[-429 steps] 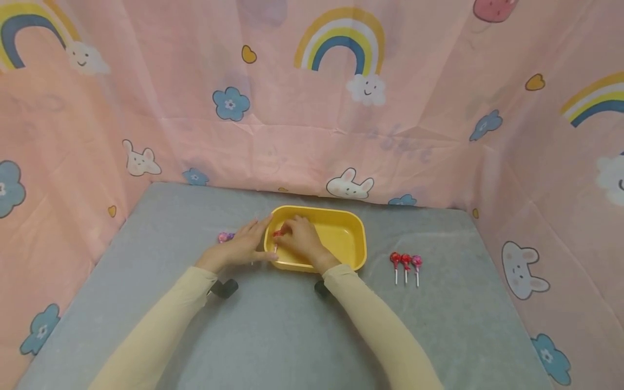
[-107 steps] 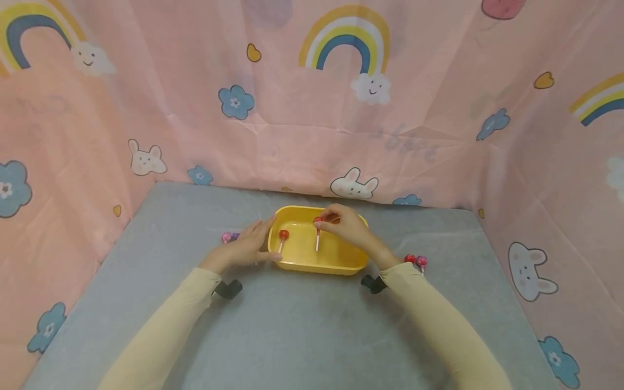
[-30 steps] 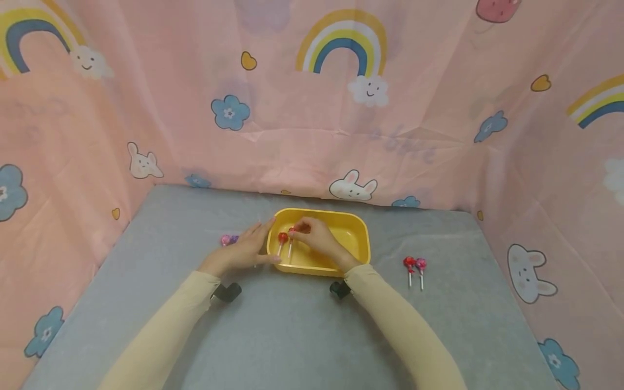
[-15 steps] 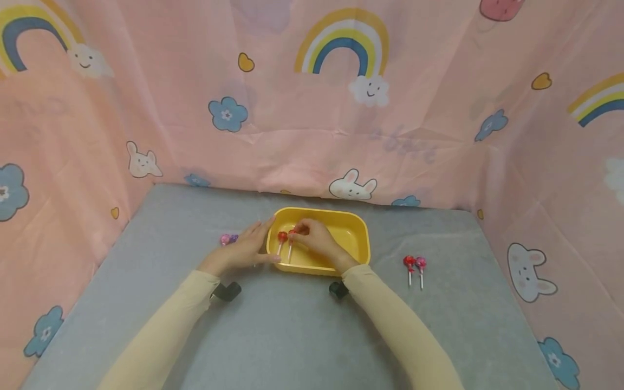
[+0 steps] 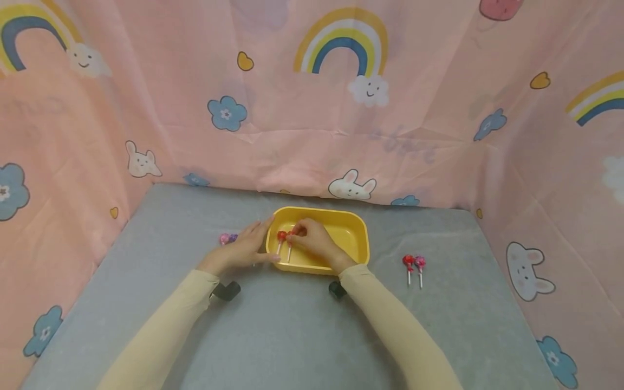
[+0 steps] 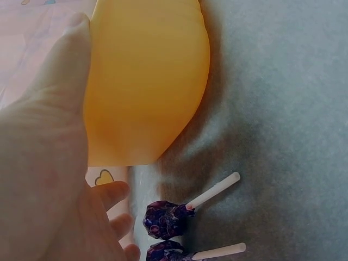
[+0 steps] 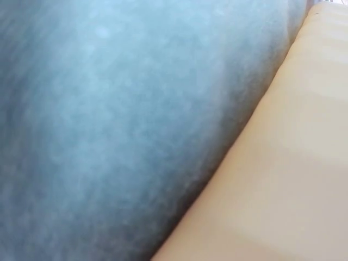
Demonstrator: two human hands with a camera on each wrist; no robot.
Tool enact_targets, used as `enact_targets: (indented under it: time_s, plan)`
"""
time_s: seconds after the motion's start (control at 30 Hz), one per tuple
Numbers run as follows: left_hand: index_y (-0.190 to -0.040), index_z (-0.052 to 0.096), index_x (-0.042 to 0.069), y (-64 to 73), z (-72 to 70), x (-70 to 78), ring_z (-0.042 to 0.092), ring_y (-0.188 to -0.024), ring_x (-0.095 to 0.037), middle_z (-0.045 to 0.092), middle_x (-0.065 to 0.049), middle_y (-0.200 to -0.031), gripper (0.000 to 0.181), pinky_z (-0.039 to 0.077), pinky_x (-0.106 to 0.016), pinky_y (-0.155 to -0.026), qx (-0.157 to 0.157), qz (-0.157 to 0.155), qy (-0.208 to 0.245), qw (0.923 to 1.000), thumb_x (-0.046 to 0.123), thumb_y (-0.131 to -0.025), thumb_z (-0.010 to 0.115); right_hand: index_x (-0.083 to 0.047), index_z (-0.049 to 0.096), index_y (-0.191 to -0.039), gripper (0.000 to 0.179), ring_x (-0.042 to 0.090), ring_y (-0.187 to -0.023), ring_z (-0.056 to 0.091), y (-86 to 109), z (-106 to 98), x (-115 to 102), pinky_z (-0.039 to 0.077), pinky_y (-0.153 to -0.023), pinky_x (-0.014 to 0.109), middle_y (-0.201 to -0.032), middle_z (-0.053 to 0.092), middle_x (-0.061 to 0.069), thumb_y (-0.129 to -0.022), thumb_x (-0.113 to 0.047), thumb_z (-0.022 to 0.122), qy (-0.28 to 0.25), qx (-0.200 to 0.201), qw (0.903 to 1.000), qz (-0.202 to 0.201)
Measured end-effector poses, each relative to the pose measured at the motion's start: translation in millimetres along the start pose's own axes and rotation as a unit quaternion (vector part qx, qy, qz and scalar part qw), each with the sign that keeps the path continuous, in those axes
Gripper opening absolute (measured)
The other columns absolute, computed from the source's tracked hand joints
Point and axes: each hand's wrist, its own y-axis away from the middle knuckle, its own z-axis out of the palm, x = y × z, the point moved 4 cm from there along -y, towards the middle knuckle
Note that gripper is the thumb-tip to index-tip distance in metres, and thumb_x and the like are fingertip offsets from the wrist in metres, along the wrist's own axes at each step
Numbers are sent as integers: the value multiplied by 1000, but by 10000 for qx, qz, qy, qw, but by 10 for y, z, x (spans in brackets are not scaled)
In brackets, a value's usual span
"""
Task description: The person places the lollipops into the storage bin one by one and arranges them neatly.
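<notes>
A yellow plastic box (image 5: 348, 241) stands on the grey cloth in the head view. Inside at its left end lies a red lollipop (image 5: 281, 236), stick toward the front. Just right of it is a second red lollipop (image 5: 290, 252), its head pinched by the fingertips of my right hand (image 5: 314, 240). My left hand (image 5: 241, 248) rests against the box's left side, thumb and fingers stretched apart. In the left wrist view, that thumb reaches along the box wall (image 6: 147, 76), and a dark purple lollipop (image 6: 166, 219) lies below. The right wrist view shows only cloth and box wall (image 7: 283, 179).
Two lollipops, one red (image 5: 408, 261) and one pink (image 5: 420, 262), lie side by side right of the box. On the left, a pink lollipop (image 5: 224, 239) and purple ones are partly hidden by my left hand. A printed pink curtain (image 5: 292, 151) stands around the table.
Since 3.6 seconds ago, my right hand has carried the red lollipop left, down beside the first one in the box. Over the last second the hand barely moves. My left hand stays put.
</notes>
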Motion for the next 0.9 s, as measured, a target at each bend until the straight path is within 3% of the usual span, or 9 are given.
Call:
enact_targets:
  time_s: [0.63,0.9]
  plan:
    - [-161,-4,19,4,13,-1,3,-155,-42,9,-13,-168,108,12,-63,-123,3,-51,29,10000,59,-88,65,-13,69,-90,19,18,-89,52,-21,14,5,46,-84,30,-92,58,3,-86,-31,74,617,127,9974,-347]
    - [-161,-3,17,11,15,16,4,-155,-42,10,-14,-168,109,12,-64,-123,8,-24,40,10000,59,-87,65,-12,69,-92,22,19,-90,52,2,9,9,45,-84,31,-94,58,4,-86,-32,75,568,124,9978,-308]
